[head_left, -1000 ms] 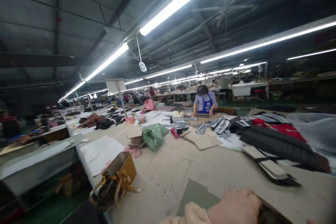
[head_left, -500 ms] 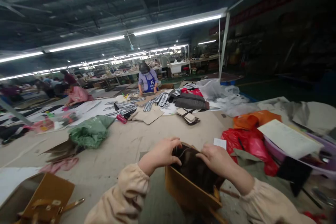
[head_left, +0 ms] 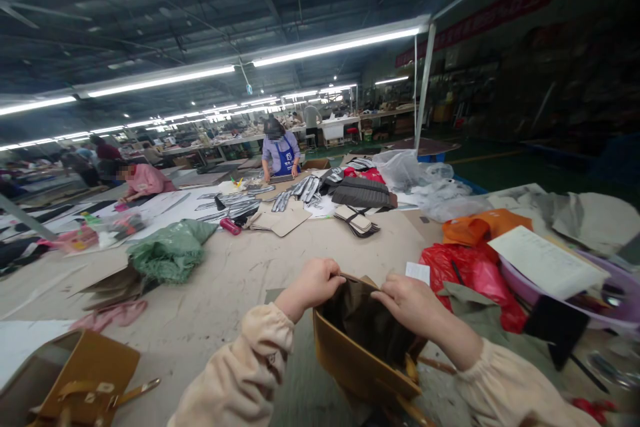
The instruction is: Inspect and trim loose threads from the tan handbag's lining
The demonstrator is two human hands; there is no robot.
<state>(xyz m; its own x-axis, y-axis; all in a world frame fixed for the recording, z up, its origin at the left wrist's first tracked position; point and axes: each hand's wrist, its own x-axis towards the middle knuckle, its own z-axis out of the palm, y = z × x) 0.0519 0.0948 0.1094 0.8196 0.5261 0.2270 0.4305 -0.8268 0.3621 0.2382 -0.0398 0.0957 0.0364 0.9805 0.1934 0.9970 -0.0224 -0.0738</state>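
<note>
A tan handbag (head_left: 350,353) with a dark brown lining (head_left: 370,327) stands at the table's near side, its mouth facing up toward me. My left hand (head_left: 317,283) is closed on the bag's far left rim, thumb and fingers pinching the edge. On the far right rim, my right hand (head_left: 407,303) pinches the edge too, its thumb against the lining. Both wrists are in cream sleeves. The bag's bottom is hidden. A second tan bag (head_left: 100,367), with a strap and metal fittings, lies at the lower left.
A green plastic sack (head_left: 173,250) lies to the left. Red plastic bags (head_left: 465,267) and a purple basin (head_left: 525,290) with a notebook (head_left: 547,260) are at the right. Stacked pieces (head_left: 357,219) lie ahead. Across the table a person in a blue apron (head_left: 286,157) works.
My left hand has closed from a spread grasp inside the bag's mouth to a pinch on its rim. The right hand stays on the rim, and more lining shows.
</note>
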